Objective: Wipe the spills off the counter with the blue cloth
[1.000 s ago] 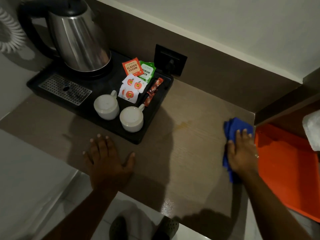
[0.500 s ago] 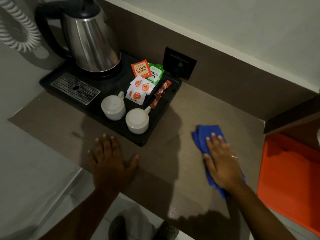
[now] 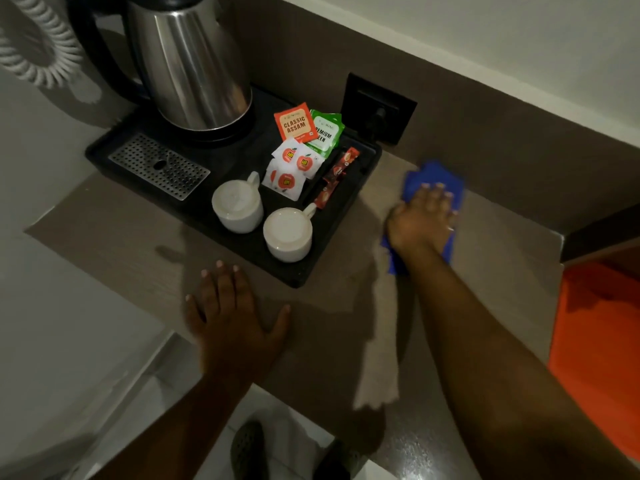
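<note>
The blue cloth (image 3: 437,174) lies flat on the brown counter (image 3: 491,258), near the back wall and just right of the black tray. My right hand (image 3: 420,220) presses down on it with fingers spread, palm covering its middle. Cloth shows beyond my fingertips and below my wrist. My left hand (image 3: 232,317) rests flat on the counter near the front edge, fingers apart, holding nothing. A small dark mark (image 3: 166,252) sits on the counter left of my left hand. No spill shows near the cloth.
The black tray (image 3: 332,251) holds a steel kettle (image 3: 188,64), two white cups (image 3: 237,206) (image 3: 287,233), tea sachets (image 3: 292,123) and a drip grate. A wall socket (image 3: 379,107) is behind it. An orange tray (image 3: 599,341) lies to the right. A coiled cord (image 3: 38,46) hangs left.
My right hand has slid the blue cloth leftward and toward the back wall, from beside the orange tray to near the black tray. The left hand has stayed in place.
</note>
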`<action>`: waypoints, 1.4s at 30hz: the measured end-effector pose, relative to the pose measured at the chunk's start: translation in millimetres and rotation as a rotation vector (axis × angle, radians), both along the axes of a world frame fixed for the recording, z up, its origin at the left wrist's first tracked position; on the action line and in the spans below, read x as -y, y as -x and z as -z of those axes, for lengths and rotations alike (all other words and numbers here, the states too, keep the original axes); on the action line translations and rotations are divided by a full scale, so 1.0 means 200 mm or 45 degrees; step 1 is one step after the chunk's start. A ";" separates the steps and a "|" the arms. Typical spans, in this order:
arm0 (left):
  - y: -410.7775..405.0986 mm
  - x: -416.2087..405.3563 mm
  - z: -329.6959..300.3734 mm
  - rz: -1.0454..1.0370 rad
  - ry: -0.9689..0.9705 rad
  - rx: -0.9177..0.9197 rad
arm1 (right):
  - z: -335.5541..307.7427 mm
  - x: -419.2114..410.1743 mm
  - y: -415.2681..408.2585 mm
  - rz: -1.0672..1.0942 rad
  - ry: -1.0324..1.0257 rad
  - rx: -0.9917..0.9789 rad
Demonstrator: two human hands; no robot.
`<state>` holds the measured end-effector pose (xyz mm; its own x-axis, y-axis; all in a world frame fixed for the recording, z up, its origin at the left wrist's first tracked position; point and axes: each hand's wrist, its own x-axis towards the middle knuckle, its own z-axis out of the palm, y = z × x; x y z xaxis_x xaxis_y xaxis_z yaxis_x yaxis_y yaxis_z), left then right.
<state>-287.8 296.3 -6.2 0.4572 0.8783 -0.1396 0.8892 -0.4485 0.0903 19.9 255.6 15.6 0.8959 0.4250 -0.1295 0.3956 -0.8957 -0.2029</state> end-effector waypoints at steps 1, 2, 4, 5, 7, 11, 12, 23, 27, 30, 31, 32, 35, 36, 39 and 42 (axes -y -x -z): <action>0.00 0.00 -0.01 -0.006 -0.007 -0.004 | 0.01 -0.05 0.09 -0.173 -0.025 0.020; 0.00 0.01 -0.01 -0.014 -0.004 -0.012 | 0.02 -0.07 0.17 -0.327 -0.056 0.027; -0.01 0.01 -0.02 -0.021 0.019 -0.012 | 0.01 0.00 0.22 -0.585 -0.077 -0.009; -0.01 0.00 -0.03 -0.023 0.023 -0.006 | 0.00 0.09 0.19 -0.715 -0.060 -0.014; -0.01 0.00 -0.03 -0.021 0.031 0.003 | 0.00 0.30 0.02 -0.875 -0.026 0.003; 0.00 0.01 -0.03 0.004 0.022 0.052 | -0.03 0.76 -0.35 -0.346 0.042 0.047; 0.00 0.01 -0.02 0.010 0.020 0.054 | -0.04 0.83 -0.39 -0.209 0.058 0.062; 0.00 0.00 0.01 0.012 -0.006 0.064 | -0.01 0.07 -0.01 0.092 -0.034 0.009; 0.00 0.00 0.01 0.011 -0.003 0.075 | -0.01 0.32 0.38 -0.889 -0.019 0.050; 0.01 0.01 0.01 0.008 -0.025 0.099 | -0.04 0.70 0.29 -1.356 0.053 0.014; 0.01 0.01 0.01 0.010 -0.025 0.101 | -0.04 0.75 0.18 -1.339 0.063 0.028; 0.01 0.01 0.01 0.013 -0.021 0.106 | -0.05 0.76 0.08 -1.229 0.083 0.029; 0.01 0.01 0.02 0.009 -0.029 0.129 | -0.04 0.61 -0.10 -0.622 0.078 0.020; 0.01 0.01 0.02 0.009 -0.033 0.138 | -0.03 0.53 -0.09 -0.449 0.080 0.038; 0.01 0.01 0.02 0.015 -0.033 0.170 | -0.02 0.34 0.14 -0.209 0.053 0.023; 0.01 0.01 0.02 0.027 -0.020 0.167 | 0.00 0.31 0.56 -0.359 -0.061 0.033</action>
